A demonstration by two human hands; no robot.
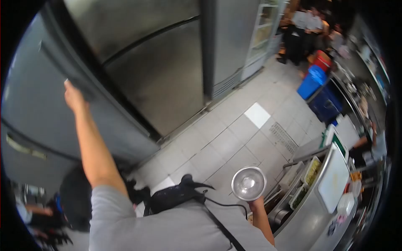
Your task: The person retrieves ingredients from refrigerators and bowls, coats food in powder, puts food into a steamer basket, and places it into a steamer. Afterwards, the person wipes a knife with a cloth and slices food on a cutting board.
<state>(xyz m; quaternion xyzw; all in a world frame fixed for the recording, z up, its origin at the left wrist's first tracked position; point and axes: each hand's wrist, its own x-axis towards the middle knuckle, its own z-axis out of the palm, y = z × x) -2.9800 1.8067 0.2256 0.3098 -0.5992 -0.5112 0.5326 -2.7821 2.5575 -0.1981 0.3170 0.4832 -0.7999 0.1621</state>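
Observation:
My left arm stretches out to a tall grey refrigerator door (37, 96) on the left. My left hand (75, 98) is closed at the door's handle (56, 58), its fingers partly hidden from this angle. Low on my right side, my right hand (256, 203) grips a shiny metal bowl (249, 183) from below. The inside of the bowl faces up and shows only bare metal and a bright reflection.
Beside the grey door stands a steel refrigerator (167, 79). A steel counter (301, 226) on my right holds food containers (312, 171) and a white cutting board (333, 180). Blue bins (324, 100) and several people (305, 29) are farther off. Tiled floor (217, 146) runs between.

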